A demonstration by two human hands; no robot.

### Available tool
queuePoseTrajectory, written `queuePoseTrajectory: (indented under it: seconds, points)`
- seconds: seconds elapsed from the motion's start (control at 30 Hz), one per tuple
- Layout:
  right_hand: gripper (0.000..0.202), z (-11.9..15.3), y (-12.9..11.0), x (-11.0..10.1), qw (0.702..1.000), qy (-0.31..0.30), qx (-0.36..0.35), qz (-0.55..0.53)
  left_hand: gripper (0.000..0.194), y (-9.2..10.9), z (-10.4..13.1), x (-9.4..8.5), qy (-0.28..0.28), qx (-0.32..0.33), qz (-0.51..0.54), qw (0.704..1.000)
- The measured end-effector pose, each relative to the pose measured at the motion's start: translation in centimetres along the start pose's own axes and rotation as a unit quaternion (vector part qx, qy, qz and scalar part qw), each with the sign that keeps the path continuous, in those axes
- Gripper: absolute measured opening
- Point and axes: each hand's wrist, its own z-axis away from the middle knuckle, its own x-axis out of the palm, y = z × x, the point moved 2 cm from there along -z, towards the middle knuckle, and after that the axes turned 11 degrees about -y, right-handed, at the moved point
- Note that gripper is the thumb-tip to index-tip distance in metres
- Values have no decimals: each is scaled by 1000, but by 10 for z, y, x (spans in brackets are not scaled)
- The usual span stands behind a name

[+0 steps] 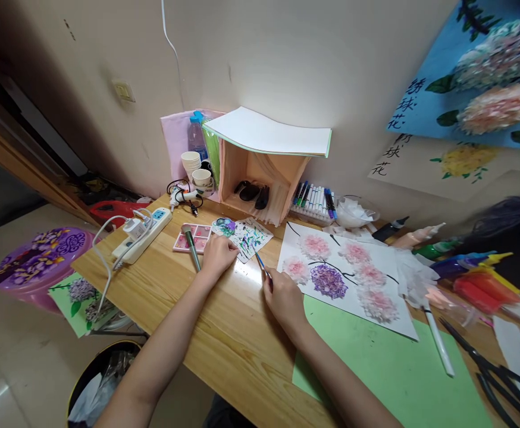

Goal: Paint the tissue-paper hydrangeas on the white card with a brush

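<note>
The wooden table (pixel 237 333) is laid, to the right, with a green sheet (pixel 385 368), partly covered by a flower picture (pixel 350 299) bearing several pink blooms and one purple one. To the left of the picture, on bare wood, a paint-marked card (pixel 251 236) is placed. The right hand (pixel 285 297) is closed around a thin blue brush (pixel 261 263), its tip pointed at the card's near edge. The left hand (pixel 219 252) is rested at the card's left side with fingers curled; whether the card is pinched or merely pressed cannot be told. The step in hand is judged to be the loading or working of paint on the brush, and for the next move a light, steady grip and an unmoving card would be called for. A hanging flower poster (pixel 487 101) is cut off at the upper right, and a bin (pixel 102 355) is cut by the lower edge and partly hidden by the left forearm. The scissors (pixel 487 367) are cropped at the lower right. The dark objects (pixel 255 193) inside the box (pixel 282 169) are lost in shadow, and contact between bristles and card is perhaps made, though too small to be confirmed.
</note>
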Motion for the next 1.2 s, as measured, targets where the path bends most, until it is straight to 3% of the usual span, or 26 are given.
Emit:
queuePoseTrajectory:
  seconds: [0.13,0.43,0.6,0.9,1.2]
  points:
    - [27,2,-3,2,999,35,-38,-16,17,0,0,0,-1,-2,1,1000]
    - [28,3,-2,9,994,40,-99,-35,16,0,1,0,-4,-5,4,1000]
    - [30,2,-1,7,995,53,-80,-21,16,-1,0,0,-5,-9,4,1000]
    - [29,-7,4,-15,993,100,-54,-5,18,-4,-2,3,-34,-12,-4,999]
    - [42,-37,-43,2,997,57,-57,-3,17,-3,-2,-4,-35,14,-15,999]
